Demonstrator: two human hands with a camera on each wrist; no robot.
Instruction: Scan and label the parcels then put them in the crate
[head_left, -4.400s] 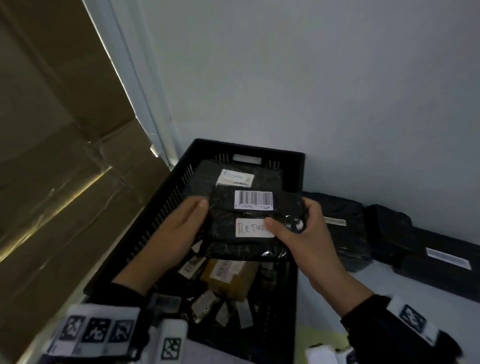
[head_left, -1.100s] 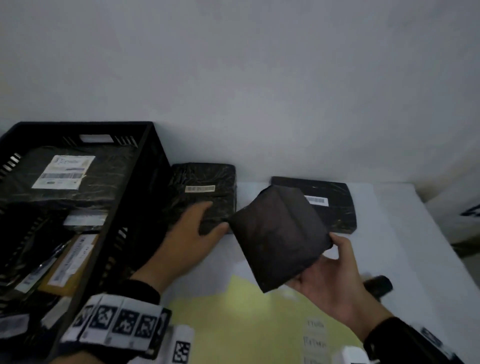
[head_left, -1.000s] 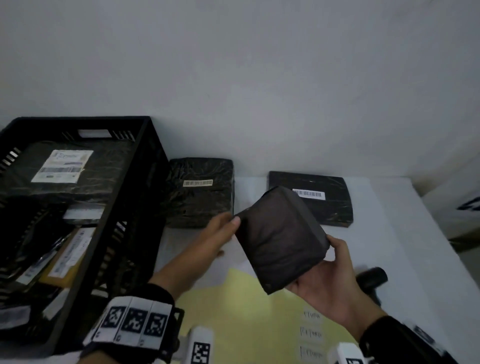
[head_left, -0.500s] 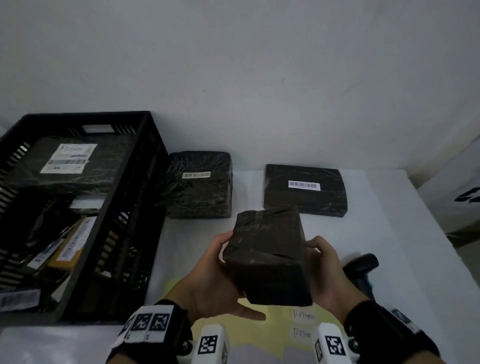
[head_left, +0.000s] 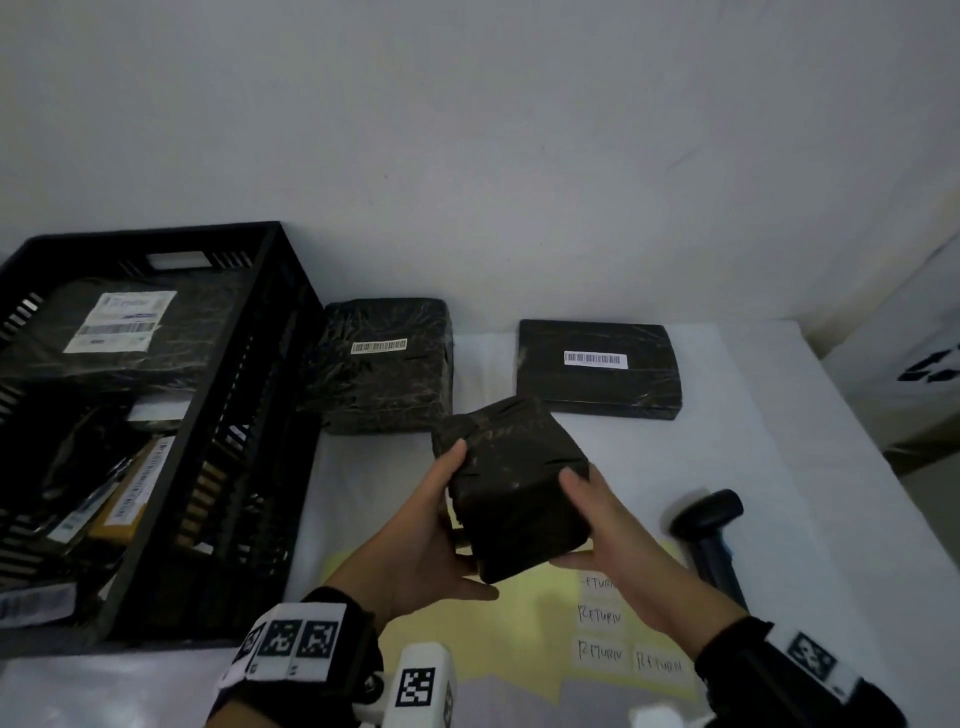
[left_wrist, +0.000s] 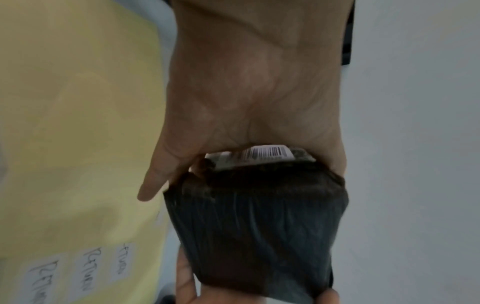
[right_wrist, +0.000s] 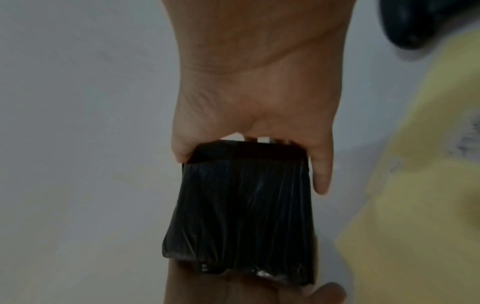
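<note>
- The black slatted plastic crate (head_left: 218, 395) stands at the left of the white table (head_left: 810, 467), already holding several wrapped parcels with printed labels.
- Two flat black plastic-wrapped parcels wait at the back of the table: one (head_left: 384, 364) right against the crate's side, the other (head_left: 597, 369) well apart to its right. Each shows a white barcode sticker on top.
- The blocky black film-wrapped parcel (head_left: 511, 488) is held off the table, above the pale yellow sheet (head_left: 498, 623), clamped between both hands.
- The left hand (head_left: 421, 540) cups its left side, thumb on the upper edge; the right hand (head_left: 613, 540) grips the right side, fingers underneath.
- The step in hand looks like finding this parcel's barcode: the head view shows none, but the left wrist view catches a white barcode sticker (left_wrist: 262, 153) on the face against the left palm.
- The next move likely calls for turning that face up, then freeing the right hand for the black handheld scanner (head_left: 711, 525) lying just right of the sheet.
- Small white handwritten "RETURN" stickers (head_left: 602, 618) sit on the sheet, ready for labelling after the scan.
</note>
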